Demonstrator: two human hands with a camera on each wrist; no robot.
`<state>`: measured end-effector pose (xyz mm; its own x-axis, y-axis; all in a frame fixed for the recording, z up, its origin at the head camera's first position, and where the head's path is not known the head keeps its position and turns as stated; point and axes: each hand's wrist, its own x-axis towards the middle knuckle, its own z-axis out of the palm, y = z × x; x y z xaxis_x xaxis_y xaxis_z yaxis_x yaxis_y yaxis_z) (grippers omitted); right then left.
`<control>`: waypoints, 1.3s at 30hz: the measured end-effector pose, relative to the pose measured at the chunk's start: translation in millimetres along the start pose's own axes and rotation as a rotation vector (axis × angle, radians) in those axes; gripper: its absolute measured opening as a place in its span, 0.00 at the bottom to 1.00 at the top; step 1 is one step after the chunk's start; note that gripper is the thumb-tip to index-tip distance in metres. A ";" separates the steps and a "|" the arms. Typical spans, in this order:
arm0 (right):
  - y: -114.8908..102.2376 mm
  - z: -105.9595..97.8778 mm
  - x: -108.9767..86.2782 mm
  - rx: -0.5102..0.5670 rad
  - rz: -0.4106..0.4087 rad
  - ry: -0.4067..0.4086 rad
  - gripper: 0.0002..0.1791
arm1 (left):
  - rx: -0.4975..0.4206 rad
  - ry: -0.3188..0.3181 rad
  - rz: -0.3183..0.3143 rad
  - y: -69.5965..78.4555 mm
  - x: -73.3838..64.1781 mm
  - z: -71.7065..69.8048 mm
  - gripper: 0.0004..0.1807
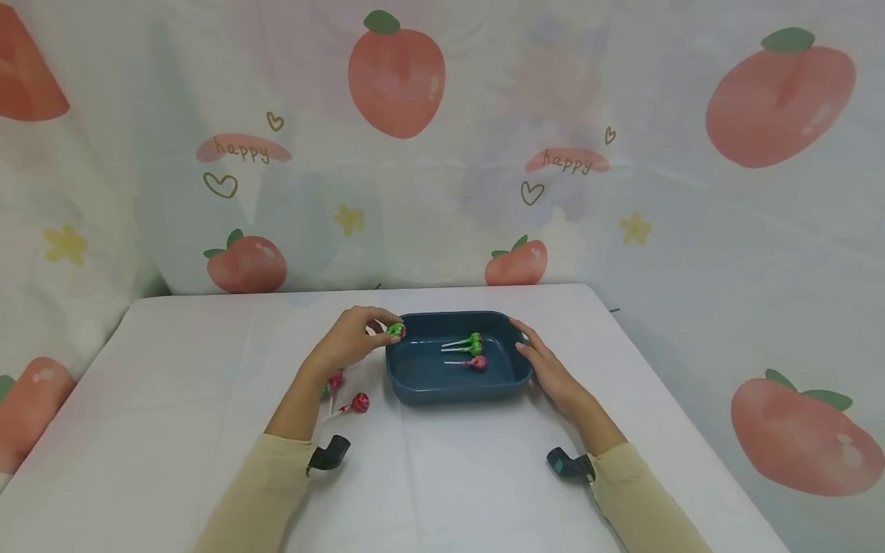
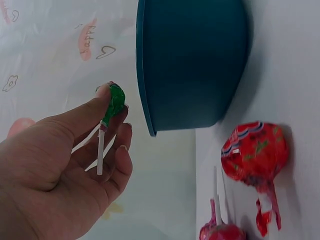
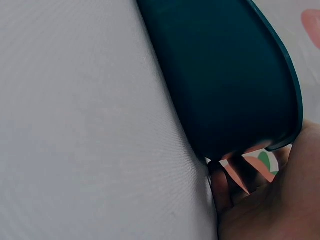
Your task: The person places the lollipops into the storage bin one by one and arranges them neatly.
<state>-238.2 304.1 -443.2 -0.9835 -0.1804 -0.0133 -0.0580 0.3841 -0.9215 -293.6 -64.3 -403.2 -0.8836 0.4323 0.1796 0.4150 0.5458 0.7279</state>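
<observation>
A green-wrapped lollipop [image 2: 116,100] is pinched by its candy head between the thumb and fingers of my left hand [image 1: 354,338]. Its white stick points down in the left wrist view. The lollipop is at the left rim of a dark blue rectangular dish [image 1: 459,394]. My right hand [image 1: 553,374] holds the dish's right end, thumb at the rim and fingers against the outer wall. Inside the dish lie two green lollipops [image 1: 475,349] and a pink lollipop [image 1: 478,362], their sticks pointing left.
On the white-covered table [image 1: 449,476], left of the dish, lie a red lollipop [image 1: 360,402], a pink lollipop [image 1: 336,379] and a green one partly hidden by the left wrist. A cloth printed with peaches [image 1: 397,81] hangs behind and at the sides.
</observation>
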 end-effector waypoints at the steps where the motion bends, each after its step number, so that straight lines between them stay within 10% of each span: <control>1: 0.2 -0.3 0.2 0.006 -0.001 -0.001 0.30 | 0.000 -0.005 0.010 1.0 0.8 1.8 0.14; 19: 39.2 -7.5 14.1 -0.006 -0.017 0.031 0.30 | -0.015 -0.133 0.108 19.2 15.7 47.1 0.14; 39: 35.5 -3.3 14.4 0.017 -0.007 0.026 0.29 | 0.028 -0.174 0.149 34.2 26.1 87.0 0.15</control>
<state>-255.0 318.1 -474.8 -0.9872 -0.1592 0.0029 -0.0619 0.3671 -0.9281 -283.6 28.1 -431.1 -0.7623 0.6258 0.1648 0.5460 0.4853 0.6829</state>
